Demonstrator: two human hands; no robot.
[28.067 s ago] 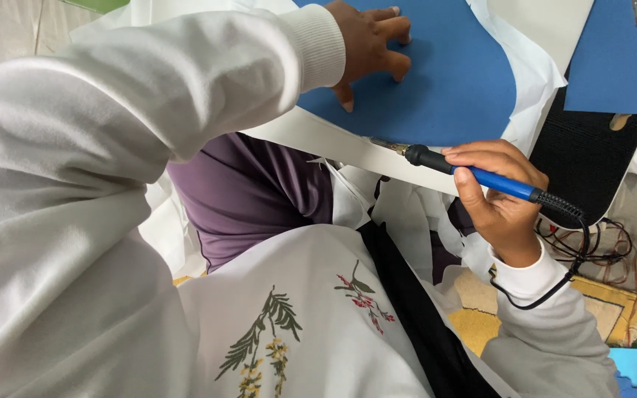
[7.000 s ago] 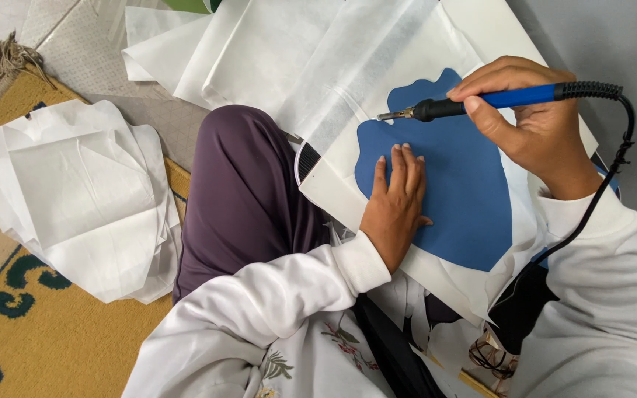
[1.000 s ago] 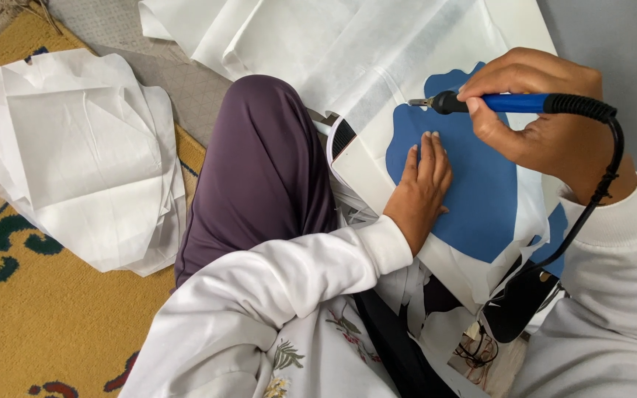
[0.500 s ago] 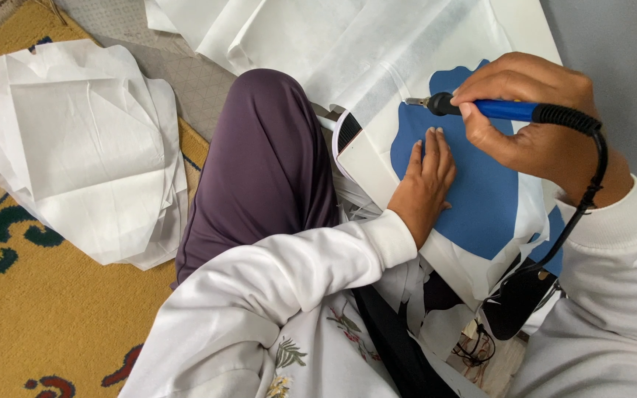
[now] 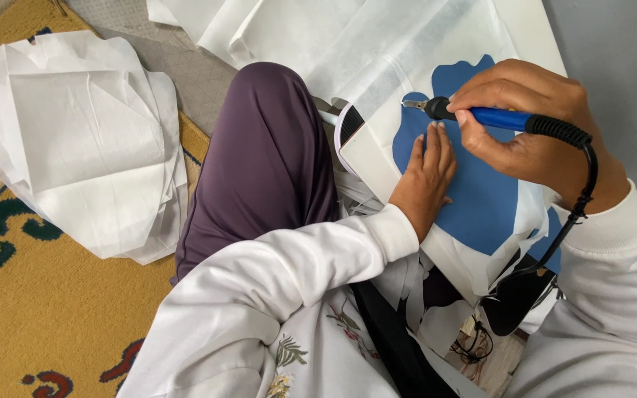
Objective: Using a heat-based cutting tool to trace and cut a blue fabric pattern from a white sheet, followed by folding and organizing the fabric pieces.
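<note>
My right hand (image 5: 536, 129) grips a blue-handled hot cutting tool (image 5: 473, 116) with a black cord (image 5: 580, 206); its metal tip touches the upper left edge of a blue template (image 5: 481, 199). The template lies under a sheet of thin white fabric (image 5: 377, 44) on a board across my lap. My left hand (image 5: 425, 177) presses flat on the blue template, fingers together, just below the tool's tip. My white sleeves cover both forearms.
A stack of cut white fabric pieces (image 5: 82, 140) lies on the yellow patterned rug (image 5: 46, 317) at left. My knee in purple cloth (image 5: 267, 155) rises in the middle. A grey wall (image 5: 621, 66) stands at right. Cables (image 5: 477, 346) lie below the board.
Over the last second the tool's tip has crept along the blue template's upper left edge, and my left hand has stayed flat on the template close beneath it.
</note>
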